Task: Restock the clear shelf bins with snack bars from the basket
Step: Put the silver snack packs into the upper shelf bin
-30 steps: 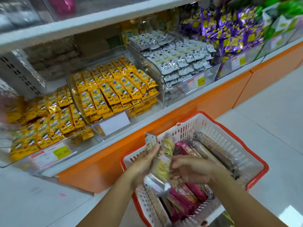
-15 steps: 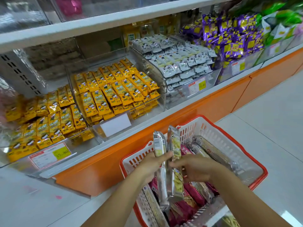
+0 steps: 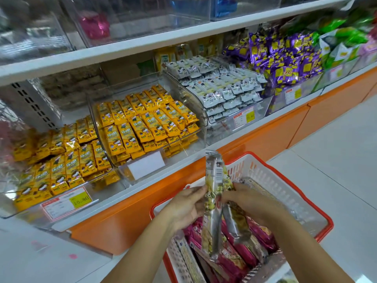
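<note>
Both hands hold silver-green snack bars (image 3: 213, 180) above the basket (image 3: 264, 173): left hand (image 3: 186, 208) gripping an upright one, right hand (image 3: 250, 202) pinching a tilted one, below the clear shelf bins (image 3: 201, 137)

white basket (image 3: 263, 170), red rim

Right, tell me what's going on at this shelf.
A person is restocking snacks. The left hand and right hand together hold silver-and-green snack bars roughly upright above the red-rimmed basket, which has more bars in it, mostly pink-wrapped bars. None of the held bars has reached the shelf yet. The clear bins in front hold yellow packs, white packs and purple packs.
</note>
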`<state>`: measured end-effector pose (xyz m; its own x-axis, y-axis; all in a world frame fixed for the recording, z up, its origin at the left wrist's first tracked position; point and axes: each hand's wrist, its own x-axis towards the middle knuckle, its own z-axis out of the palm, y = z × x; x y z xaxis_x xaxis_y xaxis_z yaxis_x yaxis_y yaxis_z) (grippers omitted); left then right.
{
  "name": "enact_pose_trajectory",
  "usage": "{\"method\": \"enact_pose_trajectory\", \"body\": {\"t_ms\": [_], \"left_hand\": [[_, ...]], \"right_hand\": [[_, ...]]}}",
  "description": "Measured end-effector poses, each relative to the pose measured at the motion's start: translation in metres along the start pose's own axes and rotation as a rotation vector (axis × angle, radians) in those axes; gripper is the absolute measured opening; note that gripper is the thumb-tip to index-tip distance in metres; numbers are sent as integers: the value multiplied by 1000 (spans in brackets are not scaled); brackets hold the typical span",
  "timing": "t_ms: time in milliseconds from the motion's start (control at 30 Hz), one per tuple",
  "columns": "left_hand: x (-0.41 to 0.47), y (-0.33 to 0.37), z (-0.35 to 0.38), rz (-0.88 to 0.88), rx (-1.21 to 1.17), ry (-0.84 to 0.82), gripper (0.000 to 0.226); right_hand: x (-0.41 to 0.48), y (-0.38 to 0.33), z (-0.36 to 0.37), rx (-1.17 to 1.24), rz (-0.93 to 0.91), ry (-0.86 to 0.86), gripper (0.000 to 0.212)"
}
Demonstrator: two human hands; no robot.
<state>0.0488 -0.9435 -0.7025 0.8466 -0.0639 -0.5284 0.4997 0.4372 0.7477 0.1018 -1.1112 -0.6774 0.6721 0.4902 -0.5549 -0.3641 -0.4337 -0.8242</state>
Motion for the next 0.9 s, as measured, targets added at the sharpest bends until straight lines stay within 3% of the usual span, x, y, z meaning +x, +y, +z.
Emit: {"method": "enact_pose_trajectory", "body": {"t_ms": [67, 200, 300, 400, 467, 600, 700, 900], "left_hand": [[-6, 4, 11, 14, 31, -11, 29], [-22, 16, 25, 61, 173, -26, 24], [-31, 26, 33, 138, 362, 22, 37], [-45, 42, 43, 182, 300, 71, 27], [-50, 51, 48, 219, 242, 99, 38], [-67, 62, 60, 320, 271, 156, 55], [-83, 64, 70, 347, 324, 165, 45], [-106, 70, 80, 401, 336, 313, 54]], "right_hand": [[-3, 1, 3, 3, -23, 89, 42], [-16, -5, 9, -22, -139, 253, 37], [-32, -14, 10, -40, -244, 300, 41], [-53, -24, 17, -102, -398, 310, 44], [-67, -29, 23, -155, -482, 329, 52], [-87, -28, 34, -232, -545, 379, 67], [-96, -28, 36, -246, -561, 415, 71], [-111, -35, 47, -405, -645, 476, 82]]}}
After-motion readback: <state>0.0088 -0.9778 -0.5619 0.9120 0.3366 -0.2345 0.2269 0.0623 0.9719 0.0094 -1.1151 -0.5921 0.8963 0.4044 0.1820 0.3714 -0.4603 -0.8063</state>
